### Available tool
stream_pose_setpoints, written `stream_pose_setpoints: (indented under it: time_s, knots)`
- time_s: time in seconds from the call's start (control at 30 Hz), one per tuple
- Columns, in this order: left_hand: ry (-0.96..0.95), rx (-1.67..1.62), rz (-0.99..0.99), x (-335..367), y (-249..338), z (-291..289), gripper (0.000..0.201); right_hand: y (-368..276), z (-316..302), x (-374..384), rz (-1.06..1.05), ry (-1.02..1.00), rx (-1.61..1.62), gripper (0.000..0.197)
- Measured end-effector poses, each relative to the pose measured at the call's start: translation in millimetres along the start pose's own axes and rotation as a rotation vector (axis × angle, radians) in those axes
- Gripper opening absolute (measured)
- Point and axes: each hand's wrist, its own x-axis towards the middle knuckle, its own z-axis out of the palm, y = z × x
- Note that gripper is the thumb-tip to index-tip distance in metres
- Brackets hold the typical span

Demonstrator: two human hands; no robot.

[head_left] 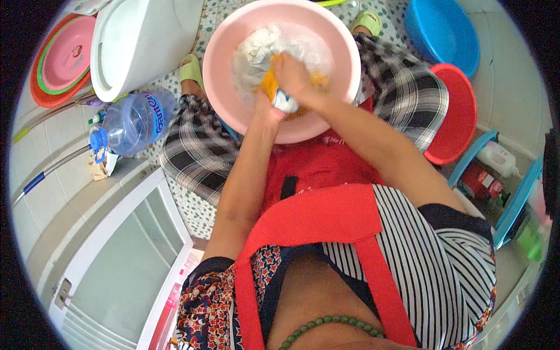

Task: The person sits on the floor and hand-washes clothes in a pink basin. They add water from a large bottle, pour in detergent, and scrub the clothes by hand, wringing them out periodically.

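Observation:
A pink basin (pixel 221 64) sits on the tiled floor between my knees, holding soapy water and a white cloth (pixel 256 49). My left hand (pixel 267 104) and my right hand (pixel 294 76) meet over the basin's near side, both closed on an orange and white piece of wet cloth (pixel 273 86). The two hands press together on it, partly hiding it. My forearms reach down from a red apron (pixel 315 216) and checked trousers (pixel 198 149).
A white tub (pixel 137 44) and stacked pink and red basins (pixel 61 58) stand at the left. A large clear water bottle with a blue cap (pixel 131 122) lies by my left knee. Blue basin (pixel 443 32) and red basin (pixel 458 116) are at the right, with bottles (pixel 499 160) beyond.

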Motion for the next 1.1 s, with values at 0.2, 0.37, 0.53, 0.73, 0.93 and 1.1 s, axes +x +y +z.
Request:
stream_pose_setpoints:
  time_s: [0.2, 0.37, 0.53, 0.73, 0.93, 1.1]
  knots:
    - [-0.402, -0.440, -0.036, 3, 4, -67, 0.044, -46, 13, -70, -0.351, -0.099, -0.022, 0.030]
    - [0.160, -0.243, -0.087, -26, 24, -3, 0.043, 35, -8, 23, 0.095, -0.036, -0.154, 0.033]
    - [0.223, 0.900, 0.122, -22, 43, -19, 0.047, 65, -44, 60, 0.028, 0.204, -0.049, 0.039]
    - [0.061, 2.071, 0.684, 21, 6, -9, 0.049, 87, 1, 37, -0.200, 0.099, -0.234, 0.039]
    - [0.118, 2.238, 0.514, 62, -32, -38, 0.059, 100, 14, 46, 0.034, -0.154, -0.365, 0.048]
    - [0.031, 2.336, 0.390, 82, -28, -37, 0.062, 130, 17, 72, 0.115, -0.528, -0.429, 0.047]
